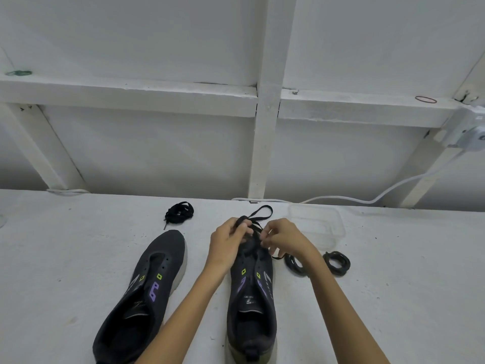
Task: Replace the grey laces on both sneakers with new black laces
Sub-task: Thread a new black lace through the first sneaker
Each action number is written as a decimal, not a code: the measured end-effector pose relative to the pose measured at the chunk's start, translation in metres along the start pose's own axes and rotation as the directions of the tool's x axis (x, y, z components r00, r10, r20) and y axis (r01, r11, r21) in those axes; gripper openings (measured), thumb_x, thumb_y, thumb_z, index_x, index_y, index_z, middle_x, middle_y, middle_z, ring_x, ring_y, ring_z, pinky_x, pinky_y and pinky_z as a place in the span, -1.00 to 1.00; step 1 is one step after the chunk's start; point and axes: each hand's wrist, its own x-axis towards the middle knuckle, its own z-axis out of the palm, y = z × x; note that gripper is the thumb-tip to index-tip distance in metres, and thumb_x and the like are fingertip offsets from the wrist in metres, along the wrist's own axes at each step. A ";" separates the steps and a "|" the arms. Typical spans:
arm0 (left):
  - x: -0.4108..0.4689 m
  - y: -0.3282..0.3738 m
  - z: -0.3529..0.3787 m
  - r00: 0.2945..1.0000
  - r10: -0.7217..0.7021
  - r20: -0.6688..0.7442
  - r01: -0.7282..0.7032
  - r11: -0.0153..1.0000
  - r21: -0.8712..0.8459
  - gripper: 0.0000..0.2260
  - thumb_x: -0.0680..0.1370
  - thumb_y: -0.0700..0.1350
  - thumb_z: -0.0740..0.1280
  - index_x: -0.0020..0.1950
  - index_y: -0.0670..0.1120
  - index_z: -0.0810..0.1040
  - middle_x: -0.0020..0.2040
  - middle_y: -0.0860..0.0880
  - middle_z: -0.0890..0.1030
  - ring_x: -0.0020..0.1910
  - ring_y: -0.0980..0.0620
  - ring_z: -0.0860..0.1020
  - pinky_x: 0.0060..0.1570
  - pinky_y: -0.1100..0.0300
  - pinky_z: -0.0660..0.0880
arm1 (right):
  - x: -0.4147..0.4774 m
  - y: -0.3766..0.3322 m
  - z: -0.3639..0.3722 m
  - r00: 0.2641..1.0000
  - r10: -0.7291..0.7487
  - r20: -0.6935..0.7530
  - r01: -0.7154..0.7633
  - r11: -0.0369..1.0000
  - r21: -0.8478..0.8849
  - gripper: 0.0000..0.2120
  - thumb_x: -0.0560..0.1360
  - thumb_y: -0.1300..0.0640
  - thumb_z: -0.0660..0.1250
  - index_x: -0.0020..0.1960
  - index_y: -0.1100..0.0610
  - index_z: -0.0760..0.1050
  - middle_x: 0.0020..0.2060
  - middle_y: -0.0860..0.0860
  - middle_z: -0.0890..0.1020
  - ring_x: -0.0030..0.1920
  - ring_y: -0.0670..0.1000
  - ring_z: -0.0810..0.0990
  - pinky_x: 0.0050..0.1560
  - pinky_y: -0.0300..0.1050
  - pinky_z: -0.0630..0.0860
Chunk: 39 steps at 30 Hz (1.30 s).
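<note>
Two dark sneakers lie on a white table, toes pointing away from me. The left sneaker (147, 292) has bare eyelets and no lace. Over the toe end of the right sneaker (252, 298) both hands work a black lace (262, 212). My left hand (228, 243) grips a bunch of that lace. My right hand (286, 239) pinches another stretch of it, and a loop sticks out beyond the fingers. A second black lace (179, 212) lies bundled behind the left sneaker. Two coiled dark laces (337, 262) sit right of the right sneaker.
A clear plastic container (330, 224) stands at the back right of the table. A white cable (367, 199) runs along the table's far edge up to a wall socket (469, 132). White wall framing rises behind the table.
</note>
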 end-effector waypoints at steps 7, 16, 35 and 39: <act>0.004 0.006 -0.012 0.999 -0.025 -0.030 0.026 0.999 0.031 -0.83 0.63 -0.08 0.23 0.01 0.03 0.62 0.01 0.10 0.63 0.06 0.12 0.56 0.13 0.16 0.49 | -0.010 0.002 -0.014 0.982 -0.127 0.141 0.039 0.861 0.507 -0.64 0.30 0.43 0.32 0.08 0.25 0.47 -0.30 0.09 0.55 -0.27 0.04 0.59 -0.13 -0.08 0.56; 0.002 -0.003 -0.008 0.992 -0.117 0.041 0.119 0.992 -0.041 -0.82 0.63 -0.12 0.23 0.07 -0.09 0.63 0.03 -0.04 0.67 0.01 0.05 0.63 0.06 0.21 0.56 | -0.019 0.013 -0.019 0.985 -0.122 0.126 0.019 0.789 0.614 -0.77 0.58 0.24 0.30 0.22 0.25 0.49 -0.33 0.10 0.56 -0.47 0.05 0.47 -0.18 -0.05 0.51; 0.011 -0.002 0.003 0.993 -0.091 0.076 0.098 0.991 -0.086 -0.79 0.58 -0.16 0.32 0.22 -0.04 0.50 0.14 -0.02 0.58 0.07 0.04 0.62 0.11 0.09 0.59 | 0.019 -0.021 -0.006 0.983 -0.080 0.165 -0.007 0.883 0.469 -0.80 0.55 0.00 0.32 -0.05 0.11 0.63 -0.12 0.00 0.68 -0.09 -0.02 0.58 -0.02 -0.12 0.45; 0.010 0.006 0.003 0.992 -0.022 0.124 0.016 0.999 0.044 -0.68 0.55 -0.13 0.38 0.28 -0.02 0.43 0.09 0.06 0.54 0.00 0.17 0.56 -0.07 0.34 0.54 | 0.022 -0.033 -0.006 0.951 -0.129 0.282 -0.009 0.897 0.443 -0.72 0.53 -0.06 0.38 -0.03 0.17 0.65 -0.11 0.10 0.69 -0.11 0.03 0.62 0.03 -0.09 0.48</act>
